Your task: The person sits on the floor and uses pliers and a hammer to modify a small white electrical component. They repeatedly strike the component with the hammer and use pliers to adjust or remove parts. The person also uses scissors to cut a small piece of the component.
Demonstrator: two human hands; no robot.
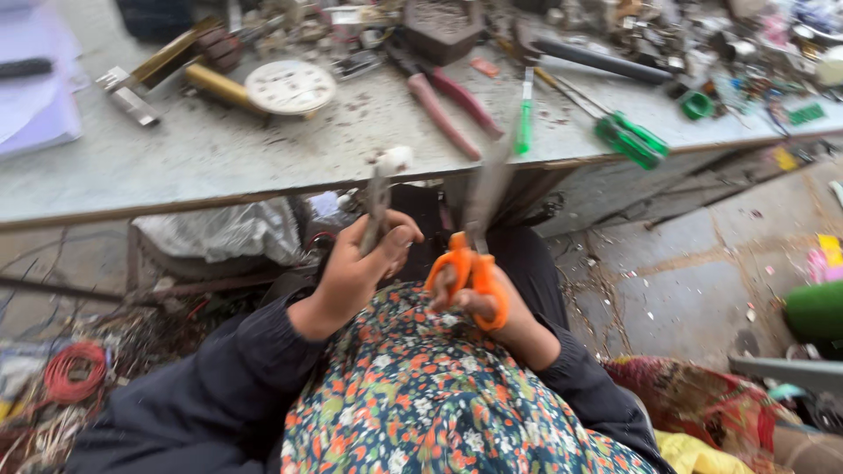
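Your left hand (356, 272) is closed around a thin grey strip (378, 206), pinching it between thumb and fingers so that it stands upright; a pale lump (393, 161) sits at its top end. Your right hand (496, 312), just beside the left, grips orange-handled scissors (470, 272) with fingers through the loops; the blades (488, 189) point up and away, blurred, so you cannot tell whether they are parted. Both hands hang above your lap, near the edge of the bench (176, 167). Beyond the right hand, on the bench, lie red-handled pliers (448, 105) and a green screwdriver (525, 118). Beyond the left hand lies a round white dial (290, 86).
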